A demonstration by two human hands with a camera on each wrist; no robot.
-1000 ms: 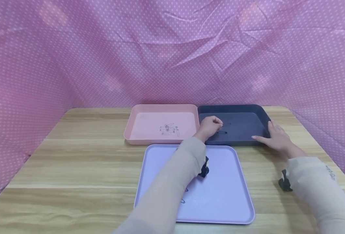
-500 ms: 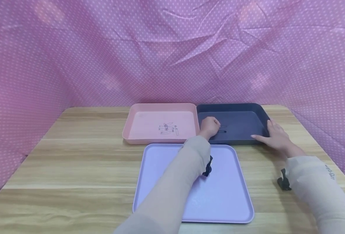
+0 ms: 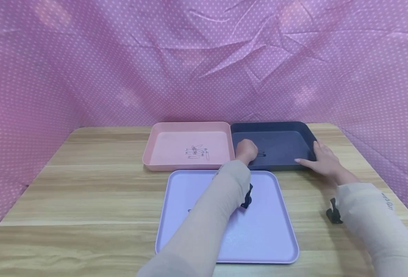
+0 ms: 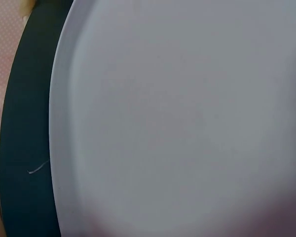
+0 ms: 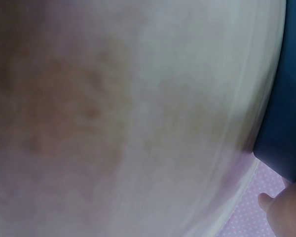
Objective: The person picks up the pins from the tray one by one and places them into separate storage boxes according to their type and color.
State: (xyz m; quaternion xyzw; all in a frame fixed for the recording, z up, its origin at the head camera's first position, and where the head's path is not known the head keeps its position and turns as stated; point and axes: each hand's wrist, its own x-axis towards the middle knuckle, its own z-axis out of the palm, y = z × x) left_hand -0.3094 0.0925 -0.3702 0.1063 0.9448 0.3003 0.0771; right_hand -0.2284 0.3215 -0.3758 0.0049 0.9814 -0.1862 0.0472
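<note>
Pink tray [image 3: 166, 148] head view only

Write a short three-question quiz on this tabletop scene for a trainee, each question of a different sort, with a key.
1. True or false: the right hand rests on the near right corner of the dark tray.
2. Which tray holds the pile of safety pins?
A. the lilac tray
B. the pink tray
C. the dark tray
3. Fill in: the left hand, fingers curled, is over the ____ tray.

Key
1. True: its straight fingers lie along the rim.
2. B.
3. Dark: it reaches across the lilac tray to a small dark pin on that tray's floor; whether it pinches the pin cannot be told.
</note>
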